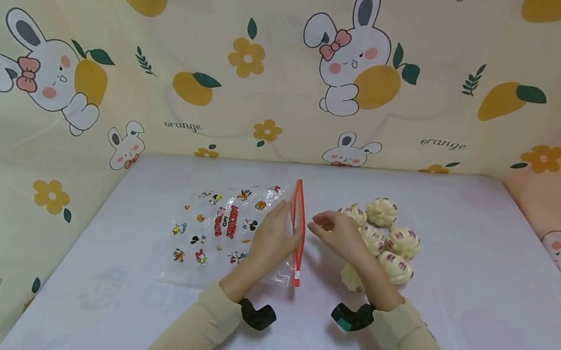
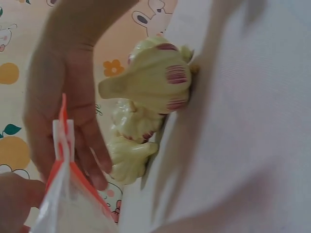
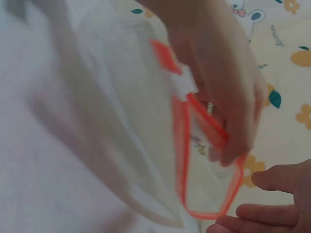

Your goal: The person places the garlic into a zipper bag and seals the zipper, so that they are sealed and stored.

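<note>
Closest to the camera are my own beige sleeves, coming in from the bottom edge, with a black wrist device at the left cuff and a second device at the right one. Beyond them my left grip is closed on the clear plastic bag, thumb and fingers holding it at the red zip edge. The bag stretches to the left over the pale worktop, printed with small cartoon figures and red lettering; its zip end is on the right, towards my other side. In the right wrist view the mouth is parted, the red strips standing away from each other, and the white slider sits near one end of the zip.

My right grip is just beside that mouth, thumb and fingers apart and lightly bent, with nothing in it. Under and beyond my right forearm are six garlic bulbs, cream with purple streaks, gathered on the worktop to the right of the bag, the nearest partly hidden by my wrist. Behind everything hangs a cream cloth with rabbits, oranges and flowers.
</note>
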`<action>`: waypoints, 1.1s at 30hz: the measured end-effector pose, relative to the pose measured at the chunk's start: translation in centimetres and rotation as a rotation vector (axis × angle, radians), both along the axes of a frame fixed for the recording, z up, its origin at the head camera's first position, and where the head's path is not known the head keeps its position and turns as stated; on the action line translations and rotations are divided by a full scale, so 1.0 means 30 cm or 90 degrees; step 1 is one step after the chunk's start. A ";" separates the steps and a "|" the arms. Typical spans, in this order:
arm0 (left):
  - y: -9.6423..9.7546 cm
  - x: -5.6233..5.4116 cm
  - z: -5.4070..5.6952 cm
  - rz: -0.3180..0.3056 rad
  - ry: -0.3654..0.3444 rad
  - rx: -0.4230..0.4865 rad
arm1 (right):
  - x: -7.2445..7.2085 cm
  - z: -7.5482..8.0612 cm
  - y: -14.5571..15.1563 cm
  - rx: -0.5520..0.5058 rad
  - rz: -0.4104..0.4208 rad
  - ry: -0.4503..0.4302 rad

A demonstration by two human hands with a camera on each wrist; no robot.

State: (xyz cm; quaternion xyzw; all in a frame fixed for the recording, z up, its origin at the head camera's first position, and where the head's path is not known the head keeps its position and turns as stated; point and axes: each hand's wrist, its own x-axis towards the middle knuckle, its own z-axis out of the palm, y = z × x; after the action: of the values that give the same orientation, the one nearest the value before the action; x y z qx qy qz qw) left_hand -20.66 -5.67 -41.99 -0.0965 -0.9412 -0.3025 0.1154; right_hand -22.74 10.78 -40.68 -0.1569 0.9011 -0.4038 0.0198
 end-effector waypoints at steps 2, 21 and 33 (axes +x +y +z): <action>-0.003 0.003 0.009 -0.001 0.003 0.007 | -0.007 -0.010 -0.009 -0.001 0.005 -0.014; -0.047 0.009 0.080 0.004 -0.006 0.076 | -0.032 -0.065 -0.093 -0.158 -0.069 -0.209; -0.055 0.035 0.095 0.019 0.015 0.074 | -0.016 -0.077 -0.103 -0.133 -0.066 -0.165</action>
State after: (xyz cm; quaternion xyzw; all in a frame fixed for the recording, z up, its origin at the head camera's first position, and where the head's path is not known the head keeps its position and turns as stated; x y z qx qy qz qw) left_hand -19.62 -7.32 -39.15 -0.0792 -0.9220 -0.3534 0.1367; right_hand -23.22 7.69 -42.98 -0.0577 0.8512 -0.5123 0.0987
